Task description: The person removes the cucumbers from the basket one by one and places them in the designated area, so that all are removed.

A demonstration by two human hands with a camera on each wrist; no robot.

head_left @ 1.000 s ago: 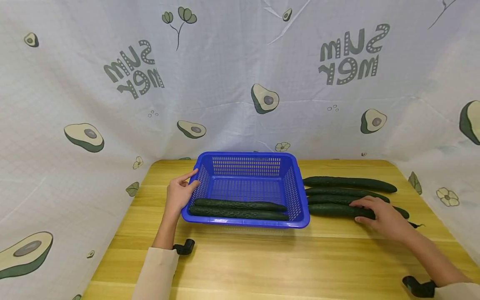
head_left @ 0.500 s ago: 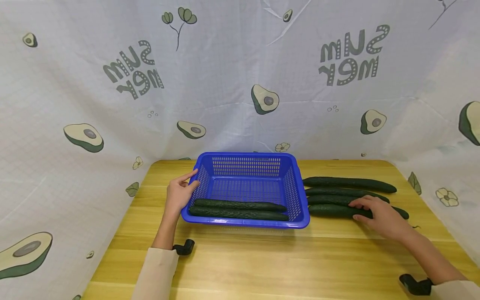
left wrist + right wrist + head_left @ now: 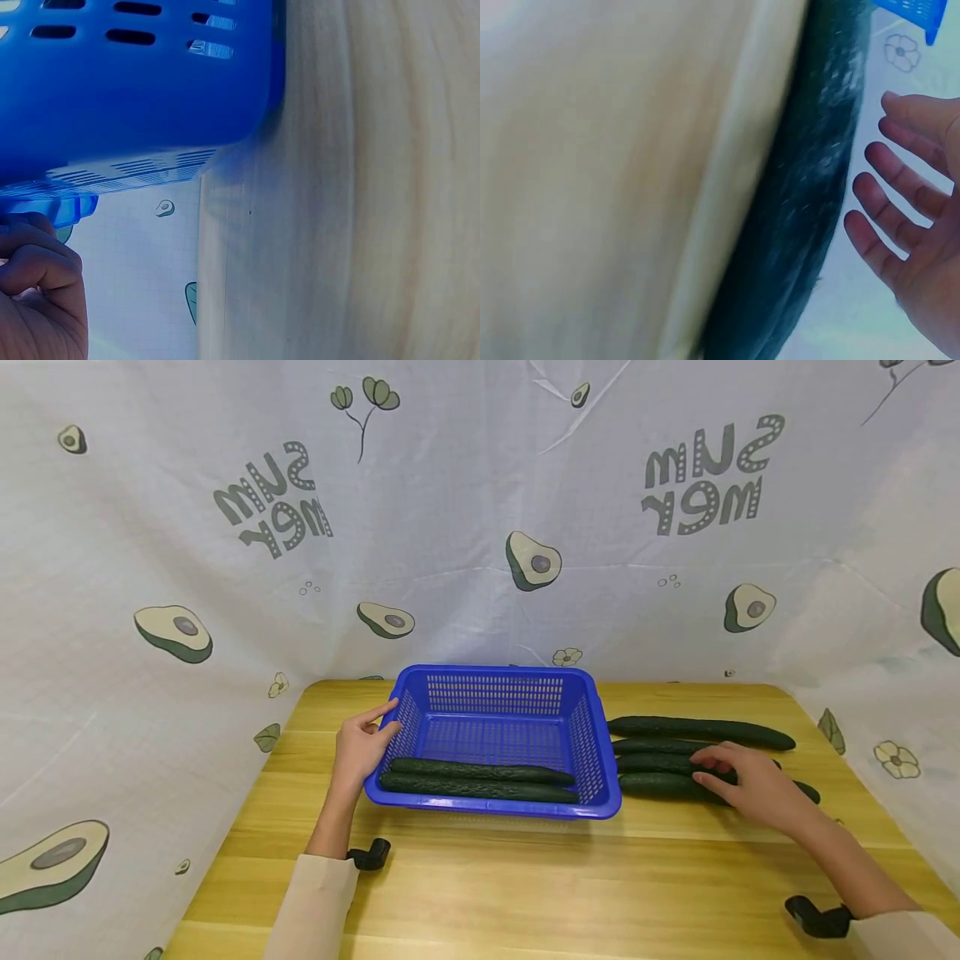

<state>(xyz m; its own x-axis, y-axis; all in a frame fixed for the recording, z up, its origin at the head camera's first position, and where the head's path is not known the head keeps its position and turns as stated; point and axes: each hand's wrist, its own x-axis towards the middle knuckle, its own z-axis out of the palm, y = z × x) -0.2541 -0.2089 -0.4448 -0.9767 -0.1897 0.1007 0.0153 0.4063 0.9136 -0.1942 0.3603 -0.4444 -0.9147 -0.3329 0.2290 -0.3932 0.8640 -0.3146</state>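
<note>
My left hand (image 3: 360,750) grips the left rim of a blue plastic basket (image 3: 491,807), its thumb inside the wall. In the left wrist view, that hand (image 3: 41,292) has its fingers curled by the basket's rim. Two dark green cucumbers lie side by side along the basket's near wall, the front cucumber (image 3: 480,787) against it. To the right, my right hand (image 3: 768,789) hovers over a row of several cucumbers, hiding parts of them. The right wrist view shows its fingers loosely bent and apart from the nearest cucumber (image 3: 795,187), holding nothing.
The farthest cucumber (image 3: 705,731) of the row lies a little apart from the others. The row's left ends reach up to the basket's right side. A pale printed curtain (image 3: 450,527) hangs behind and beside the wooden table (image 3: 562,893).
My right hand has shifted slightly left and away from me over the cucumber row, its thumb moving up off the front cucumber's near side. The left hand, the basket and the cucumbers stay put.
</note>
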